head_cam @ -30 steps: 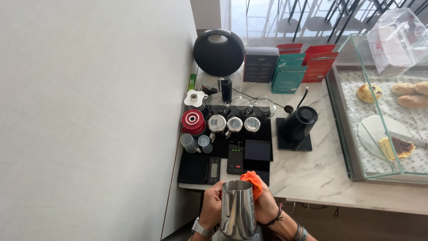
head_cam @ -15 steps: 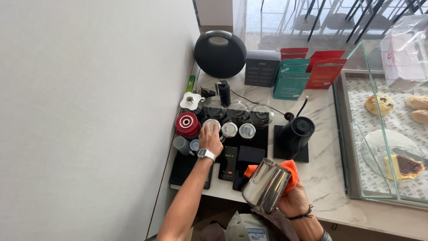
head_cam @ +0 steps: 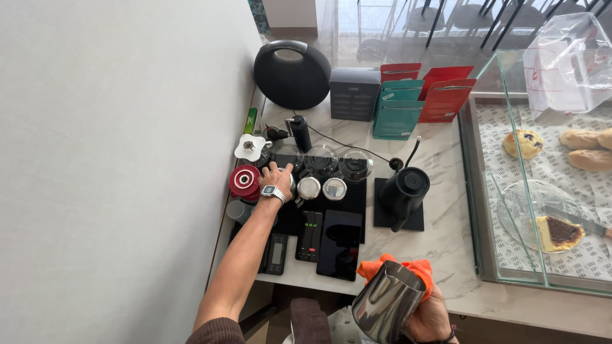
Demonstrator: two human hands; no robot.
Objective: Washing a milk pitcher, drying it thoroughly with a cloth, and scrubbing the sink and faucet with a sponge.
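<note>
Left hand (head_cam: 278, 175) grasps a small steel cup (head_cam: 290, 186) | right hand (head_cam: 430, 315) clenches polished steel milk pitcher (head_cam: 387, 302) (orange cloth (head_cam: 417, 268) beneath) | red and teal upright card packets (head_cam: 417, 99) at rear.

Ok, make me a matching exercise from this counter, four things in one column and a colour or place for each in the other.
Things:
1 steel pitcher
2 cloth
3 kettle
4 round speaker

Matches:
A orange
B at the back by the wall
C in the right hand
D on a black square pad

Pairs: 1-C, 2-A, 3-D, 4-B
</note>
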